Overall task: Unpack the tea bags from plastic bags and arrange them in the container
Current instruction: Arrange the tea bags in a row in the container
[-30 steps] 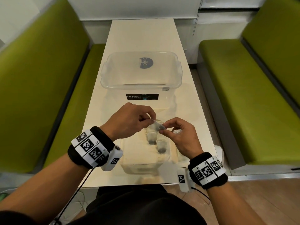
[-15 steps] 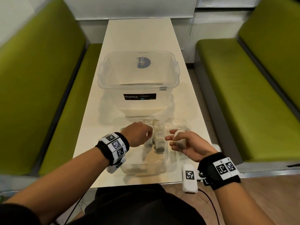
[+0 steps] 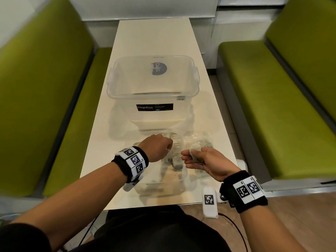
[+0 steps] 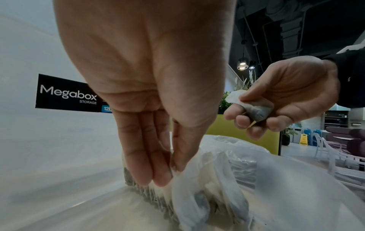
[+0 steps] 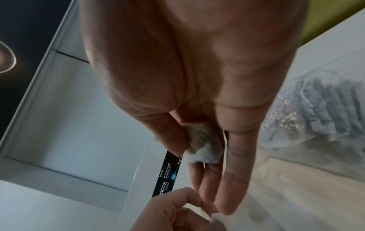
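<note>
A low clear container [image 3: 160, 185] sits at the table's near edge with a row of tea bags [image 3: 177, 154] standing inside. My left hand [image 3: 170, 147] reaches down into it, and thumb and fingers pinch the top of a white tea bag [image 4: 187, 187] at the row's end [image 4: 138, 186]. My right hand [image 3: 189, 157] hovers palm up just right of the container. Its thumb presses another tea bag [image 4: 254, 109] against the fingers [image 5: 203, 143]. A crumpled clear plastic bag [image 3: 200, 139] holding more tea bags lies beyond the right hand [image 5: 316, 112].
A tall clear Megabox storage box [image 3: 154, 96] stands mid-table just behind the low container, its black label [image 4: 67, 93] facing me. The white table [image 3: 154, 33] is narrow, with green benches [image 3: 45, 88] on both sides and a floor gap at the right.
One second ago both hands were raised together over the low container, working on one tea bag. The left hand has dropped into the container; the right has drawn aside, holding a tea bag.
</note>
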{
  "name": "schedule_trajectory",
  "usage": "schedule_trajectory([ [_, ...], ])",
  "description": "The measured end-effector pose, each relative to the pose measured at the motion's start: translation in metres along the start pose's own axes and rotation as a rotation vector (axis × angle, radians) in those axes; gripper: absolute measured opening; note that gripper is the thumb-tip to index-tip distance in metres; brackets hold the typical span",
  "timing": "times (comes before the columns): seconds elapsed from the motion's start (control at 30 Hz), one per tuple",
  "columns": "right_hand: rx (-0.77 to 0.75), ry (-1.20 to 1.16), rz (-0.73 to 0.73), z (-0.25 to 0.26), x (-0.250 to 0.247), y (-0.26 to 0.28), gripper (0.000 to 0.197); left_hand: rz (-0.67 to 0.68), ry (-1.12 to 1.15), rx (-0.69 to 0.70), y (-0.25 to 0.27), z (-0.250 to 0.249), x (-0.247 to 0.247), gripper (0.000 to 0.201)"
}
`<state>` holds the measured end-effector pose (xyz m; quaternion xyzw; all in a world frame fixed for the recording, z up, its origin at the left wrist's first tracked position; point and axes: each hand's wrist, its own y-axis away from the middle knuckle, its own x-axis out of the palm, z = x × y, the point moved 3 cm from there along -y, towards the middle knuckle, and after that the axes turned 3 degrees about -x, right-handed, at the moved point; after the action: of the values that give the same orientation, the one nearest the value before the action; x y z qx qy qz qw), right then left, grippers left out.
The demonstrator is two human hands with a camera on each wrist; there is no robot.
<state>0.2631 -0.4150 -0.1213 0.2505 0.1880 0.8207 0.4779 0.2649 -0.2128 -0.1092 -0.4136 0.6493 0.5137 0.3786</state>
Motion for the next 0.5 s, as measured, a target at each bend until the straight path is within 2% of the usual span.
schedule_trajectory([
  [0.13,-0.017,0.089,-0.02,0.0003,-0.0003,-0.0008,0.029,0.001,-0.008,-0.023,-0.0002,0.0025,-0.0006,0.019],
  [0.5,-0.038,0.05,-0.005,0.0036,0.002,-0.0024,0.017,0.015,0.058,0.005,-0.0025,0.0073,0.0027,0.016],
])
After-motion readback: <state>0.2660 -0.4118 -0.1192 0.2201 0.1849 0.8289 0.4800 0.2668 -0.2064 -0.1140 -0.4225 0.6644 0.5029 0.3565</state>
